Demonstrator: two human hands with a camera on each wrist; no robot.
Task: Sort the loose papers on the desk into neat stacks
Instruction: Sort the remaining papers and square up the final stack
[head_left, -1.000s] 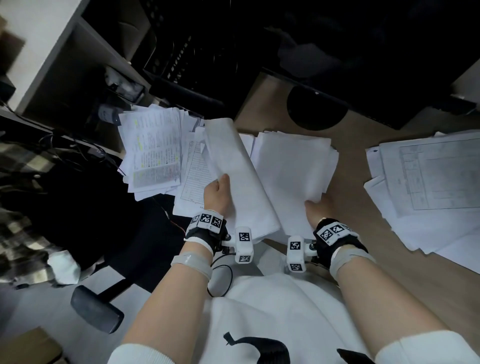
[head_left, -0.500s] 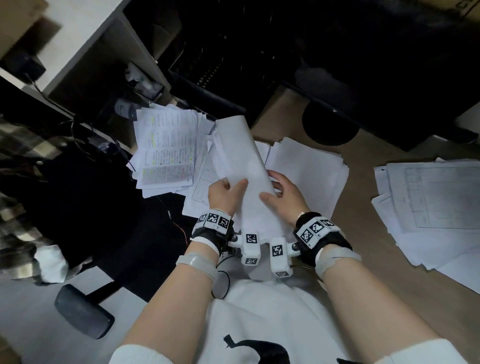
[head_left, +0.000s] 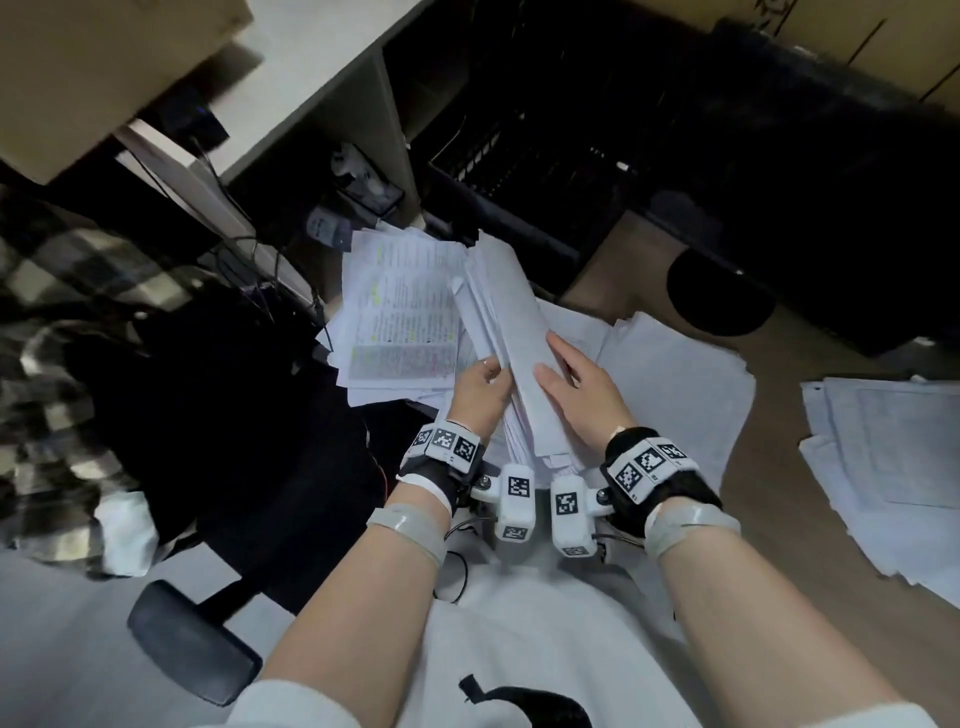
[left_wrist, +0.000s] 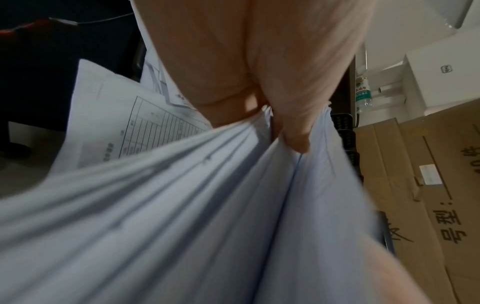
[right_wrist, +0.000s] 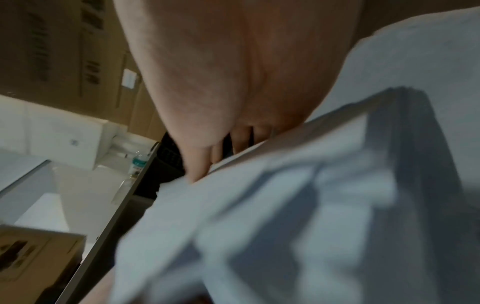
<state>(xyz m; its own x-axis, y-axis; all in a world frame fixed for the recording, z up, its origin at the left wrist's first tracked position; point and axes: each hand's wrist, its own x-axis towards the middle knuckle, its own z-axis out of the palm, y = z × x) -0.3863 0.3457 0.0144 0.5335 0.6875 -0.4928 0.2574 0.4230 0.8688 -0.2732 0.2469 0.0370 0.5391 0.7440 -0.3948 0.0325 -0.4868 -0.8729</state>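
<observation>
A thick bundle of white papers (head_left: 511, 312) stands tilted on edge above the desk, between my two hands. My left hand (head_left: 480, 389) grips its left side, thumb and fingers curled round the sheets (left_wrist: 182, 205); the left wrist view shows the pinch (left_wrist: 275, 123). My right hand (head_left: 576, 387) lies flat against the bundle's right face with straight fingers; in the right wrist view the hand (right_wrist: 207, 102) rests on the blurred sheets (right_wrist: 285, 205). A printed, highlighted pile (head_left: 400, 322) lies to the left, and a blank white stack (head_left: 675, 379) to the right.
Another loose paper pile (head_left: 893, 467) sprawls at the wooden desk's (head_left: 779, 545) right edge. A black crate (head_left: 519, 156) and a black round object (head_left: 722, 296) sit behind the papers. Cardboard boxes (left_wrist: 415, 185) and a water bottle (left_wrist: 363, 96) stand beyond. A chair base (head_left: 192, 644) is lower left.
My right hand left the blank stack and came onto the bundle. The bundle has turned more upright and narrower between both hands, and my head has tilted up slightly.
</observation>
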